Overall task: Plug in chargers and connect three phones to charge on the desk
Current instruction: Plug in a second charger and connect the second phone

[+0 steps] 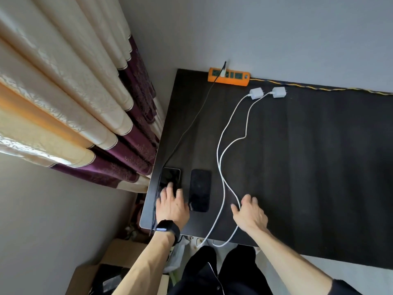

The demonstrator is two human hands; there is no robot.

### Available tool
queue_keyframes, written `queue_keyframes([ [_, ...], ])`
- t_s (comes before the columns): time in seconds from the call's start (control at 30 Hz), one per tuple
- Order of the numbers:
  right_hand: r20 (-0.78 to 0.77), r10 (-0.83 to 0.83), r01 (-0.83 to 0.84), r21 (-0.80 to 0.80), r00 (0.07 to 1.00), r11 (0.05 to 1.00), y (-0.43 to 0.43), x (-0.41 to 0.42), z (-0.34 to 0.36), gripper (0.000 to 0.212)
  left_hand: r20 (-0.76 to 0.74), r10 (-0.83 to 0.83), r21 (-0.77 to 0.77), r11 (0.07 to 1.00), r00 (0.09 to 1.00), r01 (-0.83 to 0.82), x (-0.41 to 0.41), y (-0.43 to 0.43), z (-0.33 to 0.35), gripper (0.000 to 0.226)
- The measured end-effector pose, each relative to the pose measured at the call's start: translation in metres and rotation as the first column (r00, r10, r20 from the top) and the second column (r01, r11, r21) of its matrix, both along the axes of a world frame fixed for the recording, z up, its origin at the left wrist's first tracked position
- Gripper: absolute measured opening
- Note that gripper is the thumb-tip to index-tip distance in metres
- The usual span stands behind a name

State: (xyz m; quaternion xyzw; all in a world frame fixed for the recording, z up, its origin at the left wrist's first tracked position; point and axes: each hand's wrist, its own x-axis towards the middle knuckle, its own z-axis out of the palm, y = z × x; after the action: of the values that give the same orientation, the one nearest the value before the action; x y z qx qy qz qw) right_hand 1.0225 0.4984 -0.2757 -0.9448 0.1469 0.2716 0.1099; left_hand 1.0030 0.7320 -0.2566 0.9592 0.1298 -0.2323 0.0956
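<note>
**Phone 1 on its lead; two chargers not yet in the strip**

Left edge of counter [319, 167]: black cable [192, 124] runs from the orange power strip [228, 76] down to the left phone [170, 177]. Left hand [172, 206] lies on that phone's near end, fingers straight and spread. Whether the plug is seated cannot be told; the hand covers it.

Middle phone [200, 190] sits just beside it, with no lead attached. Third phone not in view.

Right hand [249, 211] curls over a white cable [232, 192], gripping it near the front edge. Second white cable [217, 150] lies loose. Left charger [256, 93] and right charger [279, 92] lie unplugged near the strip.

Judgement: the step in hand is fetching a connector end for the middle phone. Both ends dangle off the counter. Draw the lead up gently, steady the phone, then push the plug in straight, not angled.
</note>
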Motion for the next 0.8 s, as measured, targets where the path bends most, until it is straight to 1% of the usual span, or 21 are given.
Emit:
queue_keyframes([
  [0.03, -0.033, 0.068, -0.068, -0.026, 0.997, 0.997, -0.008, -0.005, -0.001, 0.038, 0.033, -0.056, -0.022, 0.998, 0.998, 0.056, -0.001, -0.016, 0.003, 0.04],
  [0.07, -0.046, 0.104, -0.106, -0.031, 0.994, 0.994, -0.015, -0.007, -0.003, 0.035, 0.034, -0.101, -0.061, 0.993, 0.994, 0.103, -0.002, -0.031, 0.005, 0.037],
  [0.13, -0.026, 0.063, -0.063, -0.01, 0.998, 0.998, -0.031, -0.004, 0.0, 0.032, -0.036, -0.135, -0.153, 0.98, 0.99, 0.128, -0.004, -0.063, 0.006, 0.038],
  [0.2, 0.023, -0.043, 0.043, 0.021, 0.999, 0.999, -0.059, 0.007, 0.009, 0.032, -0.125, -0.094, -0.252, 0.966, 0.988, 0.06, -0.003, -0.092, 0.005, 0.045],
  [0.27, 0.082, -0.111, 0.109, 0.026, 0.99, 0.994, -0.092, 0.024, 0.021, 0.032, -0.196, 0.012, -0.316, 0.946, 0.981, -0.075, 0.002, -0.109, 0.002, 0.051],
  [0.37, 0.152, -0.167, 0.178, -0.061, 0.974, 0.982, -0.152, 0.047, 0.044, 0.032, -0.258, 0.135, -0.335, 0.916, 0.957, -0.22, 0.015, -0.122, -0.007, 0.046],
  [0.43, 0.202, -0.212, 0.237, -0.112, 0.956, 0.965, -0.194, 0.061, 0.059, 0.031, -0.291, 0.136, -0.318, 0.92, 0.947, -0.23, 0.024, -0.13, -0.011, 0.038],
  [0.5, 0.255, -0.272, 0.314, -0.14, 0.928, 0.939, -0.228, 0.073, 0.072, 0.031, -0.276, 0.142, -0.309, 0.923, 0.951, -0.228, 0.031, -0.134, -0.01, 0.031],
  [0.57, 0.328, -0.337, 0.396, -0.133, 0.883, 0.908, -0.261, 0.084, 0.085, 0.031, -0.227, 0.172, -0.319, 0.917, 0.959, -0.24, 0.037, -0.142, -0.005, 0.028],
  [0.6, 0.366, -0.368, 0.432, -0.108, 0.855, 0.895, -0.271, 0.089, 0.09, 0.031, -0.203, 0.186, -0.332, 0.91, 0.961, -0.246, 0.04, -0.143, -0.002, 0.028],
  [0.67, 0.417, -0.447, 0.493, -0.004, 0.792, 0.87, -0.288, 0.098, 0.099, 0.033, -0.168, 0.217, -0.395, 0.879, 0.962, -0.268, 0.047, -0.15, 0.003, 0.024],
  [0.73, 0.413, -0.484, 0.498, 0.08, 0.772, 0.863, -0.296, 0.102, 0.102, 0.043, -0.135, 0.244, -0.479, 0.832, 0.96, -0.279, 0.055, -0.161, 0.011, 0.015],
  [0.8, 0.406, -0.454, 0.446, 0.12, 0.793, 0.887, -0.296, 0.101, 0.098, 0.052, -0.07, 0.26, -0.543, 0.8, 0.963, -0.255, 0.062, -0.177, 0.024, 0.013],
])
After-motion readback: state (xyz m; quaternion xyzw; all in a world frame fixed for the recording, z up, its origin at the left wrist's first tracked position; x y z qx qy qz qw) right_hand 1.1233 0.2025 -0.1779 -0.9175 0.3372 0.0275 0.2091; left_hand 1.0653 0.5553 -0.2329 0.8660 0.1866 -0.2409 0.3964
